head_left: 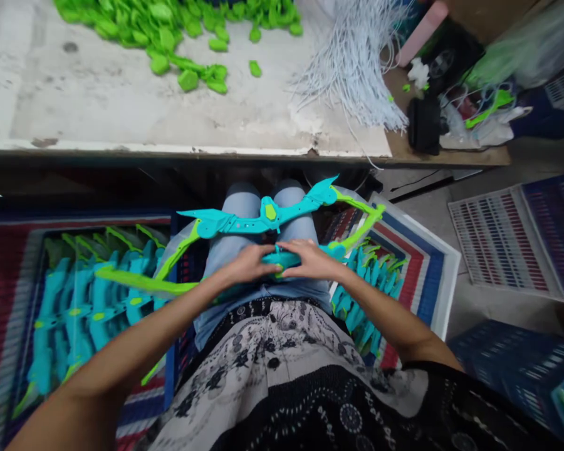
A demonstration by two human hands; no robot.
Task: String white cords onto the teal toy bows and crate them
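Across my knees lies a teal and green toy bow (296,212) with a green piece at its middle. Closer to my body is a second toy bow (289,259), its green limbs reaching out to the left and right. My left hand (251,264) grips the left side of this second bow's middle. From the right, my right hand (311,259) holds the same middle part, fingers and thumb around it. The two hands' fingertips nearly meet there. Both hands partly cover the bow's centre.
A worn white table (169,125) stands ahead, bearing a heap of green plastic pieces (164,31) and a bundle of white cords (357,62). Crates of toy bows flank me, at left (169,363) and right (444,275). A black box-like object (423,125) sits at the table's right.
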